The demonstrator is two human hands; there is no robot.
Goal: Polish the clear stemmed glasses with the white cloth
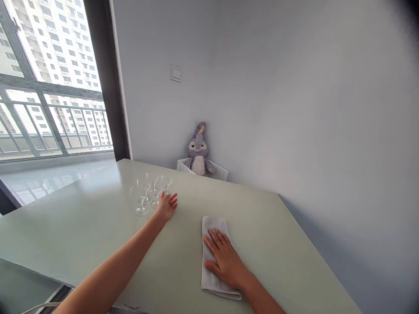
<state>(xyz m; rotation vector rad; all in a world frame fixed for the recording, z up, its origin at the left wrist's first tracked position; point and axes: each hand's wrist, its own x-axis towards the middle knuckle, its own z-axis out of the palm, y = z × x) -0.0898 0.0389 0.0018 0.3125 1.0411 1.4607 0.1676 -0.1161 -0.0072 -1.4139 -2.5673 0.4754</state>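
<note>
On the pale green tabletop [183, 261], a folded light-grey cloth [209, 274] lies right of the middle. My right hand [224, 259] rests flat on it, fingers stretched out. Further back and to the left, my left hand [167, 206] is palm up with its fingers apart and nothing in them. Close beside its left edge stands a group of several clear stemmed glasses [142, 211], all upright. Whether the hand touches the nearest glass, I cannot tell. The glasses overlap, so some of their outlines are hard to make out.
Behind the table's far edge, a purple plush toy [198, 150] sits in a white perforated basket [222, 173] in the wall corner. A light switch [176, 73] is on the wall. At left, a dark-framed window [39, 87] looks onto a railing and tall buildings.
</note>
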